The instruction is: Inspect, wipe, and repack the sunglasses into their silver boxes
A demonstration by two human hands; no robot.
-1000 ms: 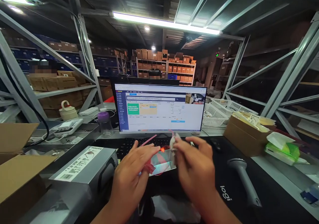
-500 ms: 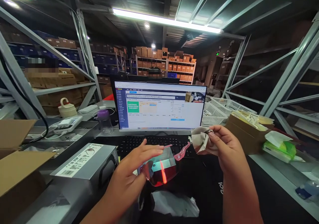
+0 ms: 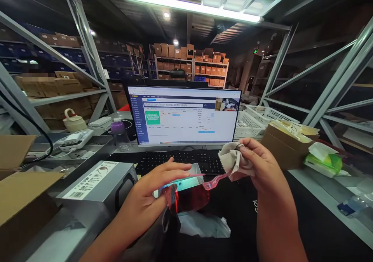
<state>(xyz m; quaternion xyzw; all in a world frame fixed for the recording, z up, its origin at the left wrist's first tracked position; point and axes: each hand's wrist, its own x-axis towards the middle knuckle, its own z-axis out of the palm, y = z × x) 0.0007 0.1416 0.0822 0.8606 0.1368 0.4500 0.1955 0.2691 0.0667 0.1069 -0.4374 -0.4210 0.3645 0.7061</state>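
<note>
My left hand (image 3: 151, 186) is closed on a pair of wraparound glasses (image 3: 192, 200) with a red mirrored lens and pink translucent temples. The thumb is at one end of the lens and the fingers lie along the top. A crumpled pale cloth (image 3: 233, 163) with zigzag edges is pinched in my right hand (image 3: 259, 163). The cloth overlaps the tip of the right-hand temple; whether they touch I cannot tell. Below the glasses a translucent white pouch (image 3: 204, 225) lies on the black desk mat (image 3: 233, 207).
A grey printed box (image 3: 100, 182) and an open cardboard box (image 3: 26, 188) stand at the left. Behind my hands are a keyboard (image 3: 163, 157) and a monitor (image 3: 177, 118). At the right are a filled carton (image 3: 282, 149), a tissue pack (image 3: 326, 159) and white baskets (image 3: 250, 126).
The lens has tilted, and its bright red reflection has shifted to the left end. The cloth in my right hand has come to the right-hand temple's tip. The view has tilted down slightly.
</note>
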